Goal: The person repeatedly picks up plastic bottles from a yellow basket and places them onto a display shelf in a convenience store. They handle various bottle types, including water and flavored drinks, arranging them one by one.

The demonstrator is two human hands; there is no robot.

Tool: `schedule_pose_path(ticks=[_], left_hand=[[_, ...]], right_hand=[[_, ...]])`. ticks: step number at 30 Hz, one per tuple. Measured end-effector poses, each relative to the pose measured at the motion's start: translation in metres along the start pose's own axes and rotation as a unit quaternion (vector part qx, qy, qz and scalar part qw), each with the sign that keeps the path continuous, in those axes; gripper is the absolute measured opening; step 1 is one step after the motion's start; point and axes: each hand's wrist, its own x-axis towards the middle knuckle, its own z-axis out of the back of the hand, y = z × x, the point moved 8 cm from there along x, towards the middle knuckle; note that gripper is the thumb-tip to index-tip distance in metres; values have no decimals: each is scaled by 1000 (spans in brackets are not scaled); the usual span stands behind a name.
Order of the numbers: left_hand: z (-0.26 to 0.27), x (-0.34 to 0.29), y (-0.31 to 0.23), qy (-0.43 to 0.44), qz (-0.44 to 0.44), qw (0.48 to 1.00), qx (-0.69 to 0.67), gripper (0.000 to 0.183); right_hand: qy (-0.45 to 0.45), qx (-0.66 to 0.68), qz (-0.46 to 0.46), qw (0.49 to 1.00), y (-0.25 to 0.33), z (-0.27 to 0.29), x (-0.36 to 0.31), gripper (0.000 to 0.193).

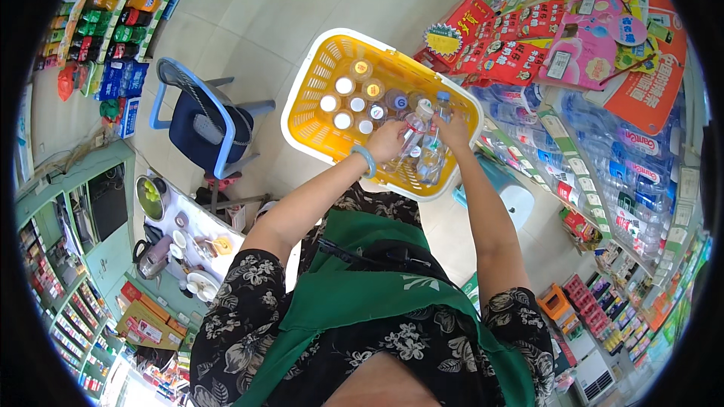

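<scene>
A yellow plastic basket (296, 109) with a pale rim is in front of me. Several upright bottles stand in it, seen mostly by their white, orange and blue caps (345, 86). My left hand (387, 142), with a bracelet on its wrist, is closed round a clear bottle (415, 125) with a whitish cap. My right hand (452, 131) is closed on a clear blue-capped bottle (443, 108) at the basket's right end; its fingers are partly hidden. Below the two hands, another clear bottle (431, 166) leans inside the basket.
To the left stands a blue-framed chair (197, 124), with a white table (175, 230) of dishes nearer me. Shelves of drinks (124, 15) line the far left. On the right are wrapped water bottles (626, 151) and red packets (520, 41). A pale blue bin (516, 200) stands beyond my right forearm.
</scene>
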Motion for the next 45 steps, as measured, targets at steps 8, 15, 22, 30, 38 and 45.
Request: schedule_pose_path(ticks=[8,15,22,30,38,45], left_hand=[[-5,-13,-48,-28,-51,993,98,38],[-26,-9,-33,44,-28,992,112,33],[-28,-46,-88,114,-72,989,59,57],[-17,-114,-323,186,-189,959,-97,72],[-40,-174,-500,249,-419,873,-2,68],[-44,-202,-577,-30,-582,811,53,55]], right_hand=[[46,107,5,993,-21,14,-1,68],[24,92,-53,994,2,-19,-49,91],[24,133,-18,991,35,47,-94,90],[-142,336,203,909,125,288,-196,84],[-116,421,332,836,134,423,-279,76],[-279,446,389,757,118,522,-310,66]])
